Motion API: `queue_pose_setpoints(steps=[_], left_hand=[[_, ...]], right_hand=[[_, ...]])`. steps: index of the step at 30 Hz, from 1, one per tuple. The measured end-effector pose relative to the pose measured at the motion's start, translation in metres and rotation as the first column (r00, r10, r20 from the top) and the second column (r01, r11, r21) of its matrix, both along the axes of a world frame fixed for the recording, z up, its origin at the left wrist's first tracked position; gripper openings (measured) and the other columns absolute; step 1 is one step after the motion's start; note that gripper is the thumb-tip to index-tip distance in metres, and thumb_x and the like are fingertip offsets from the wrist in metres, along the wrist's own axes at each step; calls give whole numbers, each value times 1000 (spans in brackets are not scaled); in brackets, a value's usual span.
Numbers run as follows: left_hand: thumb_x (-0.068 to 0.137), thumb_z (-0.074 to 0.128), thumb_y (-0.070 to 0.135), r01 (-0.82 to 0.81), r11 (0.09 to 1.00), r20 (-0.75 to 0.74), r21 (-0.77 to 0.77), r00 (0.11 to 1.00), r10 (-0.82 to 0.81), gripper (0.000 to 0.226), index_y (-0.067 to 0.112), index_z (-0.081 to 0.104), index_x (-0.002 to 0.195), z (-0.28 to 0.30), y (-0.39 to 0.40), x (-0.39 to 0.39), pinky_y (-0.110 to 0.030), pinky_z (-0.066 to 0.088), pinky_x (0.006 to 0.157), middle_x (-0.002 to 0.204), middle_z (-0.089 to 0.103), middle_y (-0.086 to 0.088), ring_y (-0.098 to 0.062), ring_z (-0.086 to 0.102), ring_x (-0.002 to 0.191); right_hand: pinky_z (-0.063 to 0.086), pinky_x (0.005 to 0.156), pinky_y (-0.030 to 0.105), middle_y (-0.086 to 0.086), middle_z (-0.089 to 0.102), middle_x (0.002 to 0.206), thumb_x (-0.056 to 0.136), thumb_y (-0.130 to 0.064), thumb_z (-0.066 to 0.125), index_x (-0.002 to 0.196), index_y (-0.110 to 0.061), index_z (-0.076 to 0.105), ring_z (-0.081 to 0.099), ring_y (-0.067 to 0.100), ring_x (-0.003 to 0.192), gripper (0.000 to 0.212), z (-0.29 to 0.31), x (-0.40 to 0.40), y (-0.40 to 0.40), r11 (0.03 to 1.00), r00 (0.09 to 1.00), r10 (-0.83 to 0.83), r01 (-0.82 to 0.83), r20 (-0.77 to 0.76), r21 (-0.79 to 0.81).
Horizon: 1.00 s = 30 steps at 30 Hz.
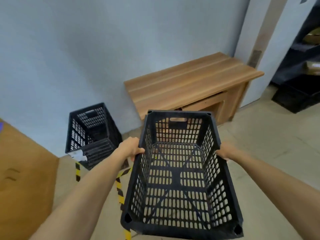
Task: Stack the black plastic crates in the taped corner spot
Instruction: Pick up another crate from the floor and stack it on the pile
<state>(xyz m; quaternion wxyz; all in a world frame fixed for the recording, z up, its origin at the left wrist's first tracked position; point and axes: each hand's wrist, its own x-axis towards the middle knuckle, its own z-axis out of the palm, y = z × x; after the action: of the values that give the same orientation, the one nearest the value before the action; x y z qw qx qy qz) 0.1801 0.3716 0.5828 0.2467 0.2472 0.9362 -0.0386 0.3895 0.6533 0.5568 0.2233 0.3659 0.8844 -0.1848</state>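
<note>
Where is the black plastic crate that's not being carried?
In the head view, left of centre: the standing black plastic crate sits on the floor against the pale wall, beside the wooden bench.

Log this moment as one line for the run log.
carrying | left hand and right hand grip carried crate by its long rims | corner crate inside floor tape | not yet stacked

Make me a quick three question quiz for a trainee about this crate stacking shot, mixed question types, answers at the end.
1. True or false: both hands grip the carried crate by its long side rims.
2. Where does the other black crate stand? A) on the wooden bench B) on the floor by the wall, inside the striped tape C) on the shelving
3. Fill in: the carried crate is ____ inside.

Key: 1 true: left hand, right hand. 2 B. 3 empty.
</note>
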Motion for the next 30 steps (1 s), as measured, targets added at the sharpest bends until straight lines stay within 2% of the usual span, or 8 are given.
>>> queue_pose_setpoints(steps=[2,6,9,11,14,18,24,30], left_hand=[[92,57,45,-52,997,-9,-59,999,51,36,17,49,71,-1,-60,-18,-37,56,77,64,60,1,-23,64,69],[93,56,44,-118,980,-45,-159,993,113,33,13,53,84,6,-168,-44,-37,56,73,80,67,-3,-22,66,74],[94,53,49,-169,955,-122,-244,982,143,42,12,55,73,16,-242,-62,-27,49,54,60,64,3,-13,63,55],[91,53,57,-217,949,-172,-230,968,180,44,14,63,84,17,-287,-80,-27,54,63,66,70,4,-14,70,63],[93,52,54,-282,935,-260,-213,939,224,37,19,53,102,27,-329,-95,-29,46,72,96,65,4,-20,63,91],[96,47,51,-386,894,-331,-229,894,302,38,14,51,98,30,-369,-123,-34,50,83,93,60,-1,-24,62,95],[98,44,49,-435,858,-357,-272,874,330,36,14,54,98,20,-398,-188,-34,47,77,93,62,-3,-24,62,90],[98,44,49,-503,821,-348,-271,846,403,35,15,51,89,20,-390,-287,-30,46,70,79,57,1,-19,58,78]], right_hand=[[44,73,26,19,62,122,100,-25,41,115,1,62,61,31,109,37,-1,-38,-47,997,996,79,-78,31,-20],[45,46,21,16,64,106,101,-27,42,109,-3,58,64,26,74,30,-7,-109,-133,979,986,163,-158,24,-126],[42,48,25,12,61,90,100,-28,43,100,-1,61,59,23,69,32,-4,-157,-193,958,966,260,-256,15,-129],[40,49,26,9,58,76,101,-28,42,78,-3,56,54,20,61,37,1,-187,-229,944,951,309,-308,-5,-116],[45,74,29,17,65,108,101,-26,38,105,1,62,63,32,96,37,5,-230,-269,916,925,377,-380,-44,-127],[46,86,33,23,59,126,102,-27,40,123,7,55,57,36,116,43,8,-285,-305,888,896,433,-442,-96,-129],[48,81,34,16,59,96,101,-34,42,94,-1,53,63,31,93,35,-2,-385,-324,802,819,567,-573,-90,-167],[46,82,34,17,63,107,101,-33,43,105,2,59,61,29,93,39,-5,-509,-317,747,768,636,-637,-73,-191]])
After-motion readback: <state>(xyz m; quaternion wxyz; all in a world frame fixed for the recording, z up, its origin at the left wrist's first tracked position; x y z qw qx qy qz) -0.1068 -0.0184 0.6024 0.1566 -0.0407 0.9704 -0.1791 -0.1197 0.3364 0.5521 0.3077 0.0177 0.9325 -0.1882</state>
